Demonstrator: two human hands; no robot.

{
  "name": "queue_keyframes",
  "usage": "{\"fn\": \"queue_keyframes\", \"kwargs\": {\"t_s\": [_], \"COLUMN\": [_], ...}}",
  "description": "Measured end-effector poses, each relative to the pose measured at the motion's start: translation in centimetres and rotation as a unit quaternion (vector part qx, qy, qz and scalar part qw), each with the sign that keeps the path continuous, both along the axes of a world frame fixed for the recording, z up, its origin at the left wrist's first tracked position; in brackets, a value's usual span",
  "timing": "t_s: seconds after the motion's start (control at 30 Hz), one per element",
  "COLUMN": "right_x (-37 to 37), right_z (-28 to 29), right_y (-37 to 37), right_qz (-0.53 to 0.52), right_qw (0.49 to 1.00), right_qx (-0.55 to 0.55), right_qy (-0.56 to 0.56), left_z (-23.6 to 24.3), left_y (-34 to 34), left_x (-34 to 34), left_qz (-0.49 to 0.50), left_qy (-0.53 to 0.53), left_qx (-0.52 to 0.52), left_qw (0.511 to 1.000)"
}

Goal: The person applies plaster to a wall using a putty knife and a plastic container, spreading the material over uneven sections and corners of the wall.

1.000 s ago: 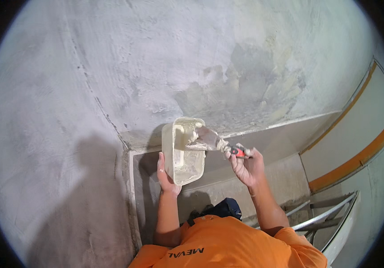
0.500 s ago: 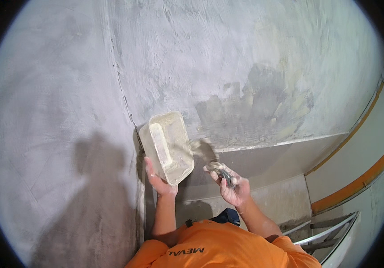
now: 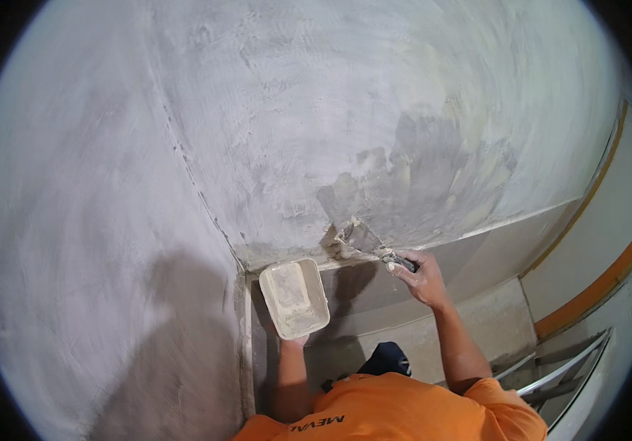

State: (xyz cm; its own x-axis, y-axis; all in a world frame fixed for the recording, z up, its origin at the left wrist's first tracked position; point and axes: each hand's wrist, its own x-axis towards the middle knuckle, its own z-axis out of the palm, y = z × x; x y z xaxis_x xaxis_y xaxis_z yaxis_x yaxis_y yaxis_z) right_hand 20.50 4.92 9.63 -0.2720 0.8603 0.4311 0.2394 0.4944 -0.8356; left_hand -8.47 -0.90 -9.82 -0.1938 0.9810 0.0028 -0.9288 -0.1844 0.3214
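My left hand (image 3: 296,341) supports a cream plastic tub (image 3: 317,295) from below, with its fingers mostly hidden behind it. The tub is tilted so its inside faces up, smeared with pale plaster. In my right hand (image 3: 422,281) is a putty knife (image 3: 362,237), its dark handle wrapped by my fingers. The plaster-crusted blade lies at the bottom edge of the plastered wall (image 3: 279,110), right of and above the tub. Darker grey patches (image 3: 430,158) mark the wall above the blade.
A second wall (image 3: 66,191) meets this one at a rough corner on the left, bearing my shadow. Below the wall's lower edge runs a smooth grey panel (image 3: 477,257). At the right are an orange-edged curved panel (image 3: 588,290) and a metal ladder-like frame (image 3: 562,371).
The tub has come down and slightly right in my left hand. My right hand has moved up and right, bringing the putty knife from beside the tub to the wall's lower edge.
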Motion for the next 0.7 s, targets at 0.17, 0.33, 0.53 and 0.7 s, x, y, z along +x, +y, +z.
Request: {"fn": "queue_keyframes", "kwargs": {"t_s": [0.17, 0.33, 0.53, 0.7], "right_x": [-1.8, -4.6, -5.3, -2.1], "right_z": [2.7, 1.0, -5.5, -6.8], "right_y": [1.0, 3.3, 6.4, 4.3], "right_qz": [0.002, 0.085, -0.102, -0.172], "right_qw": [0.985, 0.981, 0.968, 0.959], "right_qx": [-0.033, 0.031, 0.019, -0.012], "right_qy": [-0.168, -0.173, -0.230, -0.225], "left_z": [-0.3, -1.8, -2.1, -2.3], "left_y": [-1.5, -2.3, -3.2, -4.6], "left_x": [-0.7, -0.9, -1.3, -2.0], "left_qz": [0.012, 0.018, 0.047, 0.082], "left_qy": [0.048, 0.027, 0.021, 0.013], "left_qx": [-0.009, -0.010, -0.002, 0.012], "left_qw": [0.999, 0.999, 0.999, 0.996]}}
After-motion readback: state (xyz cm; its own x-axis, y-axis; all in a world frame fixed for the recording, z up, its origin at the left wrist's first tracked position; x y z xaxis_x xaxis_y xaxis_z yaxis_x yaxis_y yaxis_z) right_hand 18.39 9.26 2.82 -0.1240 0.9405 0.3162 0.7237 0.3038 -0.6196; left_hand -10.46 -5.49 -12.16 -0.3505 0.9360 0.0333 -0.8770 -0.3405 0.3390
